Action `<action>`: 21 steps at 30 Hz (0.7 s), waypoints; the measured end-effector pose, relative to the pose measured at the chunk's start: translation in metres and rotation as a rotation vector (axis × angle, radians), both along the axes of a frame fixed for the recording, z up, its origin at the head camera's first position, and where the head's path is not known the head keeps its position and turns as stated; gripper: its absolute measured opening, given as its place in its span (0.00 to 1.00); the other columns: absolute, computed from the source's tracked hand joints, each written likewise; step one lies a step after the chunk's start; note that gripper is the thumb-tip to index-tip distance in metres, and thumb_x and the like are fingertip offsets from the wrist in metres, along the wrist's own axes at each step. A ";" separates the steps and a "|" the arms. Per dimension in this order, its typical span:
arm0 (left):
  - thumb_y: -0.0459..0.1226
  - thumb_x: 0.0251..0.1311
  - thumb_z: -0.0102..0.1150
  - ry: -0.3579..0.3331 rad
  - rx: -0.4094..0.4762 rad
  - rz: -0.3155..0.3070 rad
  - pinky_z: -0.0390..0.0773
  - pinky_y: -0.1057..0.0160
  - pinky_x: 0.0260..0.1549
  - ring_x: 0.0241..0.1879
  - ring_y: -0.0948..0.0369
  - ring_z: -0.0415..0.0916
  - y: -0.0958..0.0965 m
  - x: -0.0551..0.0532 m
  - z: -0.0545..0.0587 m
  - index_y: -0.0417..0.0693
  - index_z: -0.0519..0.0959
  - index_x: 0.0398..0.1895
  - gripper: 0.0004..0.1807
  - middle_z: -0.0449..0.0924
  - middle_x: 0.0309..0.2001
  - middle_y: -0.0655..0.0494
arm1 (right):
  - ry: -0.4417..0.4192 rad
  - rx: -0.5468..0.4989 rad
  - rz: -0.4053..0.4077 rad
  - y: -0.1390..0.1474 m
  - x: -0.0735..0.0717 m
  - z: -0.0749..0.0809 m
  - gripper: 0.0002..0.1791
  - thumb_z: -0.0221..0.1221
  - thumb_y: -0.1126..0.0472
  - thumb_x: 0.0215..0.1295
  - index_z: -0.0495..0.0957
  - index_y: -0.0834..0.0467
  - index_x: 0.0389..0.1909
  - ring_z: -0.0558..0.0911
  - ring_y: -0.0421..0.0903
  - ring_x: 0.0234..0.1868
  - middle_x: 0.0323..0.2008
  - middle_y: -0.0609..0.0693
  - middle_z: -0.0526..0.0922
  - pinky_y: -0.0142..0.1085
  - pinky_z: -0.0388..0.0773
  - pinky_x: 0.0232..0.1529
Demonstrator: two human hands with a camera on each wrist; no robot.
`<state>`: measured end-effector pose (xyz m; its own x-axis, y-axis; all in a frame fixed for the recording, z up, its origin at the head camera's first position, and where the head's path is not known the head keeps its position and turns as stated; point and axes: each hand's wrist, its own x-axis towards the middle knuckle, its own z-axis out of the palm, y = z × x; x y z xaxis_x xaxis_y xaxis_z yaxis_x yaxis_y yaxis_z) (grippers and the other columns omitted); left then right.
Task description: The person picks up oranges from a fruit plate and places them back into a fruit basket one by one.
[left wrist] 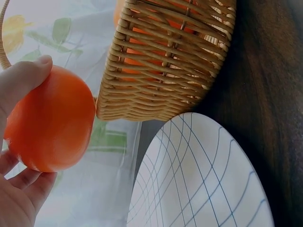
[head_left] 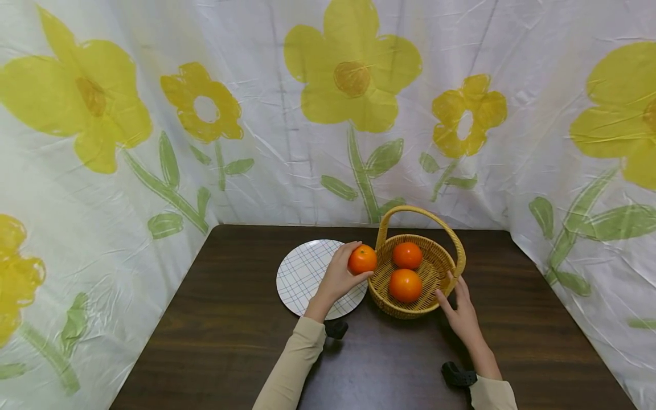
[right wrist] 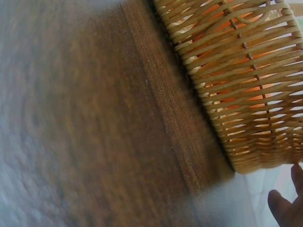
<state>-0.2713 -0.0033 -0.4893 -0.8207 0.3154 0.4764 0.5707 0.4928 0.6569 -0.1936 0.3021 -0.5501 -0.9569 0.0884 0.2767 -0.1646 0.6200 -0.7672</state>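
Observation:
My left hand [head_left: 338, 275] holds an orange [head_left: 362, 259] between thumb and fingers, raised over the plate's right side and close to the basket's left rim. In the left wrist view the thumb lies on one side of this orange [left wrist: 53, 120] and fingertips on the other. A woven wicker basket [head_left: 381, 299] with a tall arched handle stands beside the plate. Inside it lie two more oranges, one behind [head_left: 408, 255] and one in front [head_left: 405, 285]. My right hand [head_left: 465, 319] is at the basket's right side, fingers spread near the handle's base; their exact contact is unclear.
A round white plate [head_left: 302, 279] with a blue grid pattern lies left of the basket on the dark wooden table [head_left: 230, 319]. Behind and beside the table hangs a white curtain [head_left: 266, 171] printed with yellow flowers.

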 end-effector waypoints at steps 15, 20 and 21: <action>0.48 0.49 0.68 0.000 -0.045 -0.052 0.75 0.56 0.51 0.58 0.55 0.67 0.010 0.002 0.001 0.53 0.64 0.64 0.39 0.66 0.61 0.53 | -0.009 -0.005 -0.001 0.000 0.001 -0.001 0.36 0.53 0.53 0.67 0.51 0.57 0.71 0.52 0.68 0.67 0.72 0.56 0.43 0.69 0.53 0.55; 0.48 0.49 0.68 -0.012 -0.053 -0.063 0.75 0.57 0.51 0.59 0.55 0.66 0.013 0.002 0.004 0.52 0.65 0.64 0.38 0.65 0.62 0.53 | -0.009 -0.010 0.000 0.000 0.000 0.000 0.36 0.53 0.53 0.67 0.51 0.56 0.71 0.52 0.67 0.67 0.72 0.56 0.43 0.69 0.53 0.55; 0.48 0.49 0.68 -0.012 -0.056 -0.063 0.75 0.57 0.51 0.59 0.55 0.66 0.013 0.002 0.004 0.52 0.65 0.64 0.38 0.65 0.62 0.53 | -0.009 -0.011 0.001 0.000 0.000 0.001 0.36 0.53 0.53 0.67 0.50 0.56 0.71 0.52 0.67 0.67 0.72 0.56 0.43 0.69 0.53 0.55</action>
<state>-0.2689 0.0100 -0.4849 -0.8038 0.3926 0.4470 0.5942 0.4926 0.6359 -0.1933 0.3024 -0.5495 -0.9595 0.0901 0.2669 -0.1583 0.6112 -0.7755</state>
